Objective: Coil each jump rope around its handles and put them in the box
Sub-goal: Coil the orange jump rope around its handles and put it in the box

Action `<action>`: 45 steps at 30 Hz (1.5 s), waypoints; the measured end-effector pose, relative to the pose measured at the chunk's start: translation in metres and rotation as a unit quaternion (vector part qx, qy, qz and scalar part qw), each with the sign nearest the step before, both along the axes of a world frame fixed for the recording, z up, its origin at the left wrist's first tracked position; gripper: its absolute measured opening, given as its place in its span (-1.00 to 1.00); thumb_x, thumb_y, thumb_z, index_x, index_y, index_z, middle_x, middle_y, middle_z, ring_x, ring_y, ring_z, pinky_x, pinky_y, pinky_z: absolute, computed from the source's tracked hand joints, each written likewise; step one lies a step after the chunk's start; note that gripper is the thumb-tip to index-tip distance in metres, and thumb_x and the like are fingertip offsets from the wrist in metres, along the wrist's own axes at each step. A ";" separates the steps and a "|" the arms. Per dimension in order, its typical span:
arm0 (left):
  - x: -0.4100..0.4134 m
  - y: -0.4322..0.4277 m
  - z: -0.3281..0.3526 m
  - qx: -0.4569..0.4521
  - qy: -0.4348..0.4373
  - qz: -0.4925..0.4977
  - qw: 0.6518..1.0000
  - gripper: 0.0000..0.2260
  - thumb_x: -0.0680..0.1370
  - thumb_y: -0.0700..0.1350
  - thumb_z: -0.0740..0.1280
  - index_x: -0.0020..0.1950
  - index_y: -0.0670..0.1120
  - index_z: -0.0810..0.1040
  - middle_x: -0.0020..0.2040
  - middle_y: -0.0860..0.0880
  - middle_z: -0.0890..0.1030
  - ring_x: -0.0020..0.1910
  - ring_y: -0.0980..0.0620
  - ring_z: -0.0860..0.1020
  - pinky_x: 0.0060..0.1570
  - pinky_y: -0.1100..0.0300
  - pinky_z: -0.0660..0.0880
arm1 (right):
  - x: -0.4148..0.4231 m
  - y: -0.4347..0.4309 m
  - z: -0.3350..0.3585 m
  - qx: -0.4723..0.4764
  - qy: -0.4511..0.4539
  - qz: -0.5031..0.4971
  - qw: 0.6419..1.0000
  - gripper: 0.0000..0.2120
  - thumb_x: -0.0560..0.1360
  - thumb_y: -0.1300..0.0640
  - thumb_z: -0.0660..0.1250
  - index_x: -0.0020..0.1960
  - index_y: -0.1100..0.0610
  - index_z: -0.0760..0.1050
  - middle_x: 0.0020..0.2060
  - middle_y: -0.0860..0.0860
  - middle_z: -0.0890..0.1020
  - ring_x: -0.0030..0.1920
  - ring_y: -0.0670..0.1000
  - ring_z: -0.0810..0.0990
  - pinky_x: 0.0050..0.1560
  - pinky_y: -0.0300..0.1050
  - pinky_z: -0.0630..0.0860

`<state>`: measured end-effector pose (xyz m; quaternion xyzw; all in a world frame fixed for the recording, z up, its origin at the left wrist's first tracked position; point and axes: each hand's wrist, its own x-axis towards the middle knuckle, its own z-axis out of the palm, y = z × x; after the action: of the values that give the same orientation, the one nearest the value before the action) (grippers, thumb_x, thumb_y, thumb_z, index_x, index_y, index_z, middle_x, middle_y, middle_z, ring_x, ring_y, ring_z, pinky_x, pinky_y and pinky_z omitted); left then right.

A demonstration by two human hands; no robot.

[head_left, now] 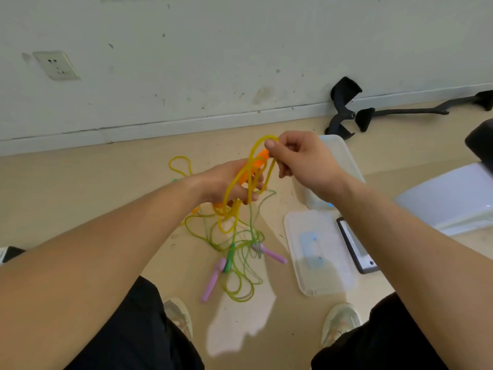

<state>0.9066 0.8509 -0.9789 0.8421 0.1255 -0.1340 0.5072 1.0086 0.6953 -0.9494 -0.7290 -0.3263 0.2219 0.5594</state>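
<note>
Above the floor, the orange handles [257,162] are gripped in the left hand [229,182], with the yellow rope [256,145] looped around them. One loop is pinched by the right hand [304,161]. The clear box [344,158] is seen just behind it.

Your left grip [226,182] and right grip [301,161] meet above the floor [106,196], with the held rope [248,166] between them. Below them, a tangle of ropes [240,252] lies on the floor ahead of your shoes [178,313]. The box [344,156] sits right of the tangle, partly behind your right grip. Its lid [314,279] lies nearer you. The wall [240,49] stands behind everything.
</note>
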 end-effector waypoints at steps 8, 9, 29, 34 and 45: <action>0.008 -0.024 0.013 -0.015 -0.050 0.004 0.999 -0.88 0.45 -0.03 0.48 -0.10 -0.01 0.58 -0.07 -0.07 0.73 0.01 -0.11 0.68 0.04 -0.14 0.58 | 0.008 -0.016 0.022 0.074 0.097 -0.041 0.992 -0.89 0.55 0.17 0.40 -0.09 0.20 0.55 -0.48 -0.04 0.44 -0.43 -0.06 0.42 -0.30 -0.12 0.55; 0.010 -0.023 0.016 -0.032 -0.056 0.022 0.998 -0.91 0.49 -0.09 0.45 -0.08 -0.05 0.58 -0.08 -0.06 0.73 -0.04 -0.05 0.68 -0.06 -0.02 0.59 | 0.009 -0.019 0.022 0.072 0.119 -0.042 0.989 -0.96 0.55 0.22 0.36 -0.02 0.19 0.56 -0.44 -0.02 0.49 -0.40 -0.03 0.45 -0.30 -0.11 0.54; -0.003 0.001 0.008 0.252 -0.008 -0.007 0.968 -0.92 0.52 -0.12 0.34 -0.02 -0.03 0.47 -0.19 -0.01 0.66 -0.40 0.12 0.65 -0.16 0.10 0.59 | -0.011 -0.033 -0.088 -0.458 0.025 0.183 0.870 -0.66 0.50 0.34 0.21 0.19 0.07 0.54 -0.01 0.05 0.70 -0.09 0.06 0.70 -0.18 -0.10 0.52; -0.005 0.012 0.005 0.277 0.082 -0.044 0.956 -0.92 0.54 -0.15 0.33 -0.09 0.00 0.47 -0.22 0.00 0.60 -0.54 0.11 0.58 -0.46 0.21 0.50 | -0.016 -0.036 -0.149 -0.502 -0.049 0.179 0.845 -0.46 0.49 0.35 0.10 0.41 0.02 0.43 0.30 0.12 0.55 0.26 0.13 0.54 0.17 -0.10 0.47; 0.014 0.016 0.007 0.172 0.133 -0.045 0.975 -0.95 0.56 -0.18 0.35 0.00 -0.05 0.56 -0.34 -0.02 0.49 -0.53 0.02 0.53 -0.52 0.26 0.38 | -0.085 -0.002 -0.261 -0.542 -0.147 0.194 0.804 -0.60 0.61 -0.20 0.12 0.32 -0.07 0.50 0.32 0.11 0.43 0.31 0.18 0.45 0.23 0.06 0.46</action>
<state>0.9204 0.8669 -0.9723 0.8963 0.1747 -0.2442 0.3265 0.9232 0.6929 -1.2107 -0.8589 -0.3659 0.3565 -0.0364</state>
